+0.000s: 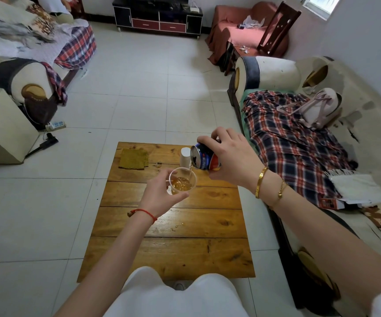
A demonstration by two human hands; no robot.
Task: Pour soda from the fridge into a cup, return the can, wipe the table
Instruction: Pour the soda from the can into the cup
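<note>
Right hand [228, 159]: fingers curled round tilted soda can [204, 157]. Left hand [162, 191]: grasps clear cup [182, 180], amber liquid inside.

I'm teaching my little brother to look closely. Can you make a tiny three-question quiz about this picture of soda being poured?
1. True or false: the right hand tips the soda can over the clear cup.
2. Which hand holds the cup? A) left hand B) right hand C) neither
3. Fill in: the brown cloth lies on the far end of the wooden ____.

Key: 1 true; 2 A; 3 table.
</note>
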